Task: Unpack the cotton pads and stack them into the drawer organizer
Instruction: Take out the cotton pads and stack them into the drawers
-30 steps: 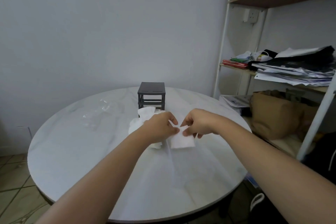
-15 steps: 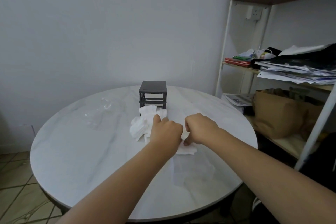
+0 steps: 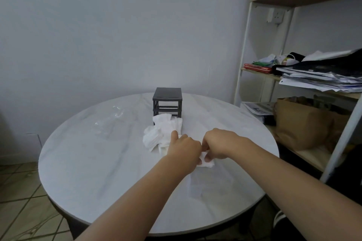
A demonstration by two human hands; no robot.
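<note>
Left hand [image 3: 185, 147] and right hand [image 3: 219, 143] lowered, cotton pad [image 3: 208, 164] pinched between, pile [image 3: 161, 133] beyond.

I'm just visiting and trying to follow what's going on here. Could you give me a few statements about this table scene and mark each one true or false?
1. The drawer organizer is dark grey. True.
2. A pile of cotton pads lies in front of it on the table. True.
3. The left hand and right hand are far apart. False: they meet near the table's middle, gripping one pad.
4. The brown paper bag sits on the table. False: it is on the shelf at the right.
</note>
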